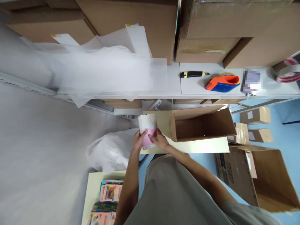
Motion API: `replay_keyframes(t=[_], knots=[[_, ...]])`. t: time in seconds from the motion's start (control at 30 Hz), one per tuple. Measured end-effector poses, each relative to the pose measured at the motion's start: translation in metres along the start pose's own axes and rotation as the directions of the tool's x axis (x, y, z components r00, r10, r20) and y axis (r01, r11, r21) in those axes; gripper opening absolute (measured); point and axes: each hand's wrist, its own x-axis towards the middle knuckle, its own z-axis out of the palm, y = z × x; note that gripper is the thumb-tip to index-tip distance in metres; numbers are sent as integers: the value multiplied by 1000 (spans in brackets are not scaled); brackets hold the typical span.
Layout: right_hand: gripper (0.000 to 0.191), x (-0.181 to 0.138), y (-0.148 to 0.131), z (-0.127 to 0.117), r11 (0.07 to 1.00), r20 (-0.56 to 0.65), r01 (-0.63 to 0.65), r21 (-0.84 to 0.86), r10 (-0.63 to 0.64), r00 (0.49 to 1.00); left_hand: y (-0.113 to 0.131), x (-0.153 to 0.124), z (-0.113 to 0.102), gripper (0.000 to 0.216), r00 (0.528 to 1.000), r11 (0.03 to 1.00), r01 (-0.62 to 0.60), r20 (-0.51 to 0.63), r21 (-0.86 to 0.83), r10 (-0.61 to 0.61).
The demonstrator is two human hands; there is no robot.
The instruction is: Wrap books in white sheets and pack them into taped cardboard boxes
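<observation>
Both my hands hold a white and pink packet upright over the pale yellow table top. My left hand grips its left side, fingers curled round it. My right hand pinches its lower right edge. An open cardboard box lies on its side on the same table top, just right of the packet, its mouth turned towards me.
A white shelf behind carries a black and yellow utility knife, an orange and blue tape dispenser and a tape roll. Foam sheets drape at left. Colourful booklets lie lower left. More open boxes stand right.
</observation>
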Motion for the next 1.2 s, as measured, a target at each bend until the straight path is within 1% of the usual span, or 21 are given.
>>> replay_keyframes(t=[0.1, 0.17, 0.2, 0.27, 0.33, 0.4, 0.47, 0.57, 0.63, 0.67, 0.73, 0.8, 0.87, 0.93, 1.0, 1.07, 1.13, 1.2], knots=[[95, -26, -42, -23, 997, 60, 46, 59, -50, 997, 57, -40, 4, 71, 989, 994, -105, -106, 9, 106], [109, -44, -75, -49, 986, 65, 125, 106, -132, 989, 99, -71, 14, 63, 963, 974, -214, -154, 69, 223], [114, -53, -90, -66, 977, 67, 174, 126, -183, 981, 120, -86, 21, 60, 947, 959, -270, -154, 90, 281], [118, -66, -116, -108, 956, 61, 253, 149, -265, 962, 155, -113, 41, 56, 900, 916, -387, -170, 108, 401], [115, -74, -129, -157, 934, 26, 315, 169, -324, 946, 180, -133, 68, 52, 851, 867, -487, -168, 107, 498], [108, -75, -129, -206, 915, -54, 355, 190, -351, 935, 191, -145, 99, 49, 826, 839, -539, -147, 72, 544], [112, -71, -117, -252, 906, -163, 351, 238, -319, 934, 192, -151, 133, 48, 827, 832, -554, -119, -6, 549], [134, -62, -88, -308, 883, -270, 301, 359, -210, 940, 184, -154, 181, 52, 870, 855, -492, -56, -165, 490], [140, -60, -68, -337, 858, -274, 261, 442, -148, 950, 178, -157, 207, 54, 905, 878, -414, -4, -241, 426], [138, -61, -60, -349, 845, -249, 236, 480, -126, 960, 176, -159, 217, 55, 917, 888, -379, 21, -261, 398], [123, -66, -49, -367, 819, -168, 182, 543, -107, 980, 172, -162, 233, 55, 932, 906, -328, 66, -269, 357], [102, -72, -44, -377, 812, -101, 145, 565, -107, 989, 170, -164, 245, 55, 939, 923, -291, 108, -252, 326], [84, -76, -42, -380, 830, -107, 131, 543, -86, 991, 168, -165, 255, 56, 943, 936, -262, 145, -233, 300], [72, -76, -40, -377, 855, -167, 123, 505, -42, 985, 164, -166, 263, 58, 945, 945, -239, 170, -223, 279], [68, -74, -35, -372, 874, -247, 124, 470, -4, 969, 159, -167, 269, 59, 945, 950, -227, 187, -217, 268], [67, -71, -29, -368, 888, -310, 135, 439, 8, 951, 153, -168, 272, 61, 943, 951, -229, 193, -207, 269], [68, -69, -23, -365, 897, -333, 160, 412, -15, 943, 147, -167, 272, 62, 939, 952, -247, 197, -182, 281], [67, -70, -20, -365, 907, -331, 200, 372, -72, 941, 142, -163, 270, 61, 929, 948, -293, 199, -127, 313]])
